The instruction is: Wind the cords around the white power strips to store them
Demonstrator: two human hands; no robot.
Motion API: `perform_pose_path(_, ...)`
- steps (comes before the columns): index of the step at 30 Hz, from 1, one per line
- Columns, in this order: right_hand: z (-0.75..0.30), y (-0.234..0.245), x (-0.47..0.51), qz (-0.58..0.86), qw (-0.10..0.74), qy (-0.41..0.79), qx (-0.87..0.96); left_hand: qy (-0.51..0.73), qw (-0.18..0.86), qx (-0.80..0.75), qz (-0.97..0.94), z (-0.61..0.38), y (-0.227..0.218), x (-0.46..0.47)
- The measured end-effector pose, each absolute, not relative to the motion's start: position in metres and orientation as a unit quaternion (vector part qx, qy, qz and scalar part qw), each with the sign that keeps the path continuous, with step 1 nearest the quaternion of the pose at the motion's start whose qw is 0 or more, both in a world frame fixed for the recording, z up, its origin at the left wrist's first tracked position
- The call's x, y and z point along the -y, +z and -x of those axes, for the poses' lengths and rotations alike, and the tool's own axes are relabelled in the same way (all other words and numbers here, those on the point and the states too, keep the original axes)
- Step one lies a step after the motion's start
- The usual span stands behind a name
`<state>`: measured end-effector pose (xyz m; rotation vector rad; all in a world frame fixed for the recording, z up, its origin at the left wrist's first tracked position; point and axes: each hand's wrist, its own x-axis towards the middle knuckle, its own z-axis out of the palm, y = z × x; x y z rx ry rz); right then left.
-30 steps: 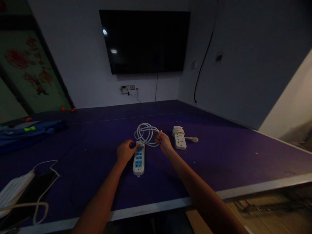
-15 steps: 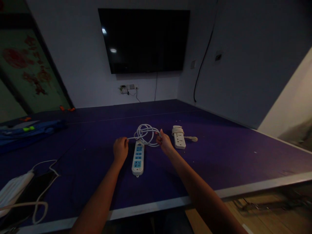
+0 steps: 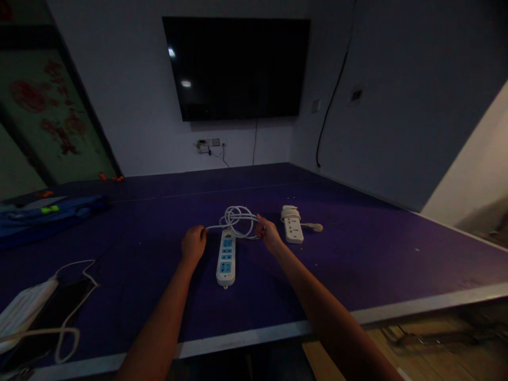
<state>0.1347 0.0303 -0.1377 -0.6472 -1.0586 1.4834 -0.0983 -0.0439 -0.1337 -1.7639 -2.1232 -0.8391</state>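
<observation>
A white power strip with blue sockets lies on the purple table, its white cord coiled in loops just beyond it. My left hand is closed on a stretch of the cord pulled out to the left of the strip. My right hand pinches the right side of the coil. A second white power strip, with its cord bundled on top, rests just right of my right hand.
A face mask with loose straps and a dark phone lie at the near left corner. Blue cloth sits at the far left. A wall-mounted dark screen hangs beyond the table. The white table edge runs along the front.
My left hand left the strip's top end and moved left, drawing a length of cord out with it. The coil has tightened and flattened. My right hand stayed at the coil.
</observation>
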Motion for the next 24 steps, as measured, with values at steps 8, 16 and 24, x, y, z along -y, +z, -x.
perform_pose_path(8, -0.136, -0.141, -0.033, 0.283, 0.576, 0.598, 0.48, -0.223, 0.099, 0.716, 0.654, 0.094, -0.134, 0.043)
perform_pose_path(16, -0.137, -0.14, -0.035, 0.288, 0.575, 0.567, 0.515, -0.19, 0.079, 0.693, 0.691, 0.086, -0.131, 0.045)
perform_pose_path(24, -0.137, -0.134, -0.028, 0.274, 0.572, 0.534, 0.559, -0.217, 0.086, 0.679, 0.696, 0.082, -0.127, 0.051)
